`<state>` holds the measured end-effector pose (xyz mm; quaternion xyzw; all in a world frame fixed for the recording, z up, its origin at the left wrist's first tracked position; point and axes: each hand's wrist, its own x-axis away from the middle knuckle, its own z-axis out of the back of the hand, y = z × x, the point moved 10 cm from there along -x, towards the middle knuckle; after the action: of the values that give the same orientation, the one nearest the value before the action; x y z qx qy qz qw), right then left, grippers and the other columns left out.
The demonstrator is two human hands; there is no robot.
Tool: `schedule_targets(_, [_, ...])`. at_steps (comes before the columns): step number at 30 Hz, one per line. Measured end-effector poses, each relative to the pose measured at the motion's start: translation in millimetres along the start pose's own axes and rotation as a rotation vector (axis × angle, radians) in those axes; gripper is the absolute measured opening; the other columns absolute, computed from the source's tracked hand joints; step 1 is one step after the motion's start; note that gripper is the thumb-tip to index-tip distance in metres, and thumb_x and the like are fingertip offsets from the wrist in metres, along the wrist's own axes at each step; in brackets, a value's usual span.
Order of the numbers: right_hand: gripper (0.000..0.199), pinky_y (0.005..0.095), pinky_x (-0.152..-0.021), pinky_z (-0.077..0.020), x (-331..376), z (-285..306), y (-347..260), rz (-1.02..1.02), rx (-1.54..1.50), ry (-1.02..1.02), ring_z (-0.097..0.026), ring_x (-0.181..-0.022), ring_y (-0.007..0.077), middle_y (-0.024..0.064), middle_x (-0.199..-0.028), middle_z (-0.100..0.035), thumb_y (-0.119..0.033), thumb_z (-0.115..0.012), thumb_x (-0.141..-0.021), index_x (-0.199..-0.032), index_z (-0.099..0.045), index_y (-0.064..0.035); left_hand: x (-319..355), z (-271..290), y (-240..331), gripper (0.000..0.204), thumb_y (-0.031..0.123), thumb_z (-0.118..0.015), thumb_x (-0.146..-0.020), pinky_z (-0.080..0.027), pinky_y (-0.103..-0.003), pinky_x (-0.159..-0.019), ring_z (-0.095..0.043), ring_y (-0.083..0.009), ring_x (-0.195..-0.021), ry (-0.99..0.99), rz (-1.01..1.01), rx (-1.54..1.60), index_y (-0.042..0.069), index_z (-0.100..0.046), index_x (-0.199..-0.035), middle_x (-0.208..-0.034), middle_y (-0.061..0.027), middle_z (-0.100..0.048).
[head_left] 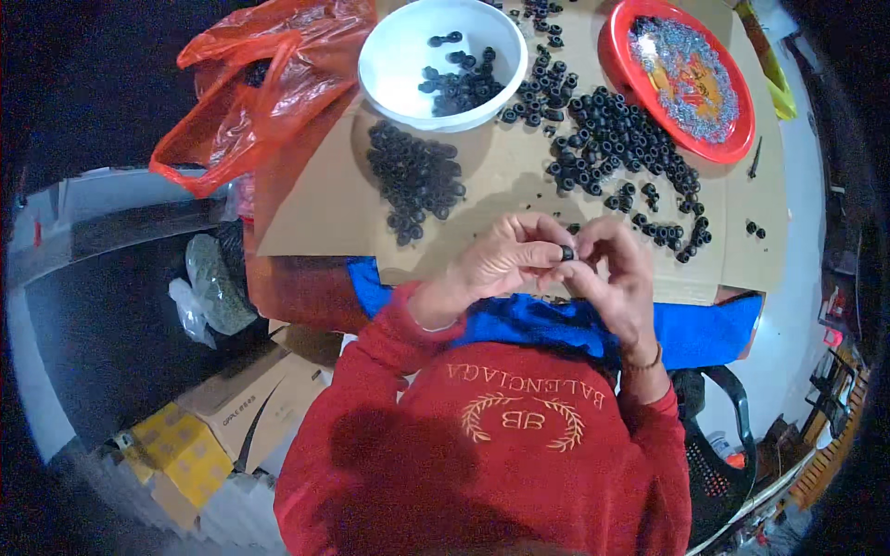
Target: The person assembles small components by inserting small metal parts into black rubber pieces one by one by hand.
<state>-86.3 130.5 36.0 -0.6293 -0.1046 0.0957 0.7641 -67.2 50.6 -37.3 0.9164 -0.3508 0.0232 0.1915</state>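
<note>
Right now I see both hands meeting near the near edge of the cardboard-covered surface (pixel 501 176). Left hand (pixel 501 259) and right hand (pixel 612 278) pinch one small black ring (pixel 566 252) between them; the ring sits right at the fingertips where the two grips touch, thumb and forefingers closed narrow around it. Ring is lifted off the surface, just above the near edge of the cardboard, in front of my chest. I cannot tell which hand bears more of it.

Around the grip: a loose pile of black rings (pixel 415 178) lies farther and to the left, apart from the hands. A wider scatter of black rings (pixel 616 148) spreads far and right, its nearest pieces just beyond the right hand. A white bowl (pixel 399 46) sits far left of centre with some black rings inside. A red plate (pixel 616 46) stands far right, holding small greyish bits. A red plastic bag (pixel 250 93) slumps off the left edge of the cardboard. Blue cloth (pixel 705 329) shows under the near edge of the cardboard, below the wrists. Red sleeves cover both forearms. Cardboard boxes (pixel 241 408) sit on the floor, near left.
</note>
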Motion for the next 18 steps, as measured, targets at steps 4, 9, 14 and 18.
schedule_targets(4, [0.020, 0.0326, -0.054, -0.0398, 39, -14, -125, 0.809, 0.466, 0.020, -0.051, -0.064, 0.0186, 0.0097, -0.084, -0.056, -0.004, -0.067, -0.066, -0.082, -0.056, -0.0023, 6, 5, 4, 0.015, 0.003, -0.061, -0.083, -0.052, -0.023, -0.055, -0.064, -0.0148, -0.070, 0.102, 0.023, -0.013, 0.000, -0.060, -0.098, -0.083, -0.0113, -0.064])
schedule_targets(9, [0.015, 0.0285, -0.051, -0.0369, 66, -35, -196, 0.894, 0.044, -0.296, -0.052, -0.067, 0.0147, 0.0040, -0.081, -0.065, -0.018, -0.062, -0.065, -0.076, -0.064, -0.0087, 2, 4, 0, 0.015, 0.005, -0.062, -0.083, -0.051, -0.021, -0.053, -0.063, -0.0126, -0.065, 0.032, 0.025, -0.003, 0.001, -0.060, -0.098, -0.081, -0.0105, -0.064])
schedule_targets(14, [0.020, 0.0342, -0.065, -0.0439, 41, -41, -227, 0.683, 0.036, -0.549, -0.055, -0.074, 0.0150, 0.0021, -0.079, -0.063, -0.021, -0.068, -0.067, -0.086, -0.068, -0.0133, 3, 10, -4, 0.014, 0.005, -0.061, -0.083, -0.050, -0.021, -0.054, -0.061, -0.0124, -0.064, 0.054, 0.047, -0.041, 0.002, -0.060, -0.097, -0.081, -0.0104, -0.063])
schedule_targets(18, [0.021, 0.0329, -0.063, -0.0419, 42, -35, -211, 0.523, 0.053, -0.497, -0.055, -0.073, 0.0156, 0.0031, -0.083, -0.066, -0.021, -0.066, -0.067, -0.086, -0.069, -0.0130, -4, 0, 5, 0.014, 0.005, -0.062, -0.082, -0.050, -0.020, -0.053, -0.061, -0.0122, -0.070, 0.047, 0.016, -0.031, 0.003, -0.060, -0.096, -0.086, -0.0107, -0.063])
